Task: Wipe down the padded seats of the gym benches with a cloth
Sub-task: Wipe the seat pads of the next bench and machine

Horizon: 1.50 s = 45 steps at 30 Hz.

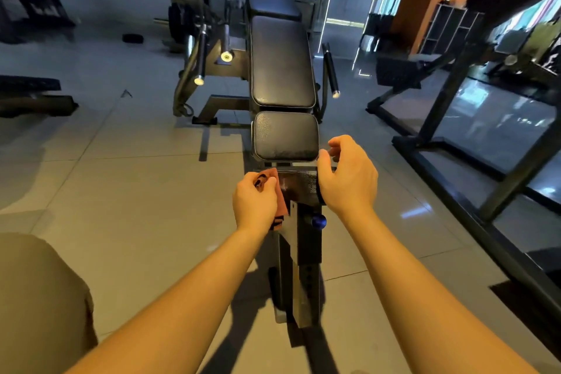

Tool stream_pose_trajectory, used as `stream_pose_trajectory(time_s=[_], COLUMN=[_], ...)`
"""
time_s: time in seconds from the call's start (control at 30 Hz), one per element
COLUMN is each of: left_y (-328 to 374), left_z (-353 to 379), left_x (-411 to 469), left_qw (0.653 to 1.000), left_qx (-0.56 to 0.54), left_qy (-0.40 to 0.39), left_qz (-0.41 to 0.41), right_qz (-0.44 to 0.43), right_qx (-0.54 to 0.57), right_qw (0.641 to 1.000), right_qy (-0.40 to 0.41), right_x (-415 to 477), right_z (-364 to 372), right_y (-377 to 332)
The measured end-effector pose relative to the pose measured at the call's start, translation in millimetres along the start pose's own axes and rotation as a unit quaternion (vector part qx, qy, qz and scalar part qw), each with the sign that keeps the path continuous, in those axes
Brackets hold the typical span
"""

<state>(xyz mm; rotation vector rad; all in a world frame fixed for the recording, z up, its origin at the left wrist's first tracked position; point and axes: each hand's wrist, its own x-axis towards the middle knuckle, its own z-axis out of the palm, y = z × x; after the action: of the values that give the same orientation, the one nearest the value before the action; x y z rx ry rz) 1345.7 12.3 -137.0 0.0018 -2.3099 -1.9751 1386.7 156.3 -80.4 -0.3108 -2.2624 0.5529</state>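
A black gym bench runs away from me in the middle of the view, with a small padded seat (285, 135) nearest and a long padded backrest (280, 62) beyond it. Below the seat a black roller pad (299, 185) lies crosswise. My left hand (255, 202) grips a reddish-orange cloth (271, 176) against the roller pad's left end. My right hand (347, 174) rests over the pad's right end, its fingers loosely curled, and holds nothing.
The bench's post carries a blue knob (318, 221). Chrome-tipped bars (198, 55) and a plate rack stand left of the backrest. A black machine frame (449, 91) fills the right side. A weight plate (132, 38) lies on the tiled floor at far left.
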Motion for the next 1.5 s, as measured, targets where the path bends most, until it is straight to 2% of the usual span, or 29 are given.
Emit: stream_pose_trajectory(time_s=[0.13,0.23,0.3,0.47,0.53,0.63,0.77,0.93,1.0,1.07,1.17,1.27,1.33,1.43,1.5], left_y=[1.1,-8.7,-16.0,-30.5,-22.7,-9.9,-15.0,-37.3,-38.5,-27.5,-9.8,-6.8,-14.1,-29.3,-30.9], left_z=[1.8,-0.3,1.6,6.8,3.9,-2.7,-10.1,-4.5,-7.3,-13.4,-20.3,-23.8,-20.4,-14.4,-15.9], left_x=[-38.2,-35.3,-11.3,29.2,13.5,-24.7,-18.9,41.4,49.5,34.0,-12.3,-19.2,4.0,46.1,49.5], left_qw=[0.993,0.985,0.987,0.999,0.998,0.989,0.979,0.994,0.994,0.993,0.976,0.963,0.972,0.989,0.990], left_qx=[-0.026,-0.025,-0.014,-0.021,-0.035,-0.059,-0.024,0.033,0.050,0.030,-0.023,-0.011,0.001,0.037,0.053], left_qy=[0.019,0.004,0.000,-0.013,-0.010,-0.025,-0.063,-0.079,-0.081,-0.082,-0.100,-0.126,-0.123,-0.114,-0.107], left_qz=[0.116,0.173,0.159,0.042,0.060,0.134,0.193,0.070,0.047,0.078,0.189,0.239,0.198,0.089,0.078], right_qz=[-0.001,0.007,0.012,0.035,0.044,0.053,0.078,0.137,0.172,0.191,0.199,0.200,0.198,0.195,0.190], right_qx=[-0.007,-0.013,-0.013,-0.014,-0.007,0.010,0.022,-0.026,-0.027,-0.021,-0.014,-0.014,-0.012,-0.016,-0.018], right_qw=[1.000,0.999,0.999,0.998,0.998,0.996,0.989,0.982,0.977,0.974,0.971,0.968,0.969,0.969,0.970], right_qy=[0.015,0.032,0.039,0.045,0.051,0.074,0.121,0.129,0.126,0.123,0.130,0.151,0.149,0.149,0.153], right_x=[-0.3,-1.4,-1.4,-1.8,-2.9,-4.6,-12.5,-16.1,-17.6,-18.7,-19.8,-19.3,-21.3,-21.5,-22.1], right_z=[1.7,5.4,7.1,7.6,7.4,8.4,16.7,23.1,22.1,21.9,22.9,25.5,26.3,26.2,25.8], right_y=[-2.0,-2.7,-3.1,-6.4,-8.8,-10.9,-12.9,-19.6,-21.7,-22.7,-23.1,-21.1,-20.0,-20.9,-21.6])
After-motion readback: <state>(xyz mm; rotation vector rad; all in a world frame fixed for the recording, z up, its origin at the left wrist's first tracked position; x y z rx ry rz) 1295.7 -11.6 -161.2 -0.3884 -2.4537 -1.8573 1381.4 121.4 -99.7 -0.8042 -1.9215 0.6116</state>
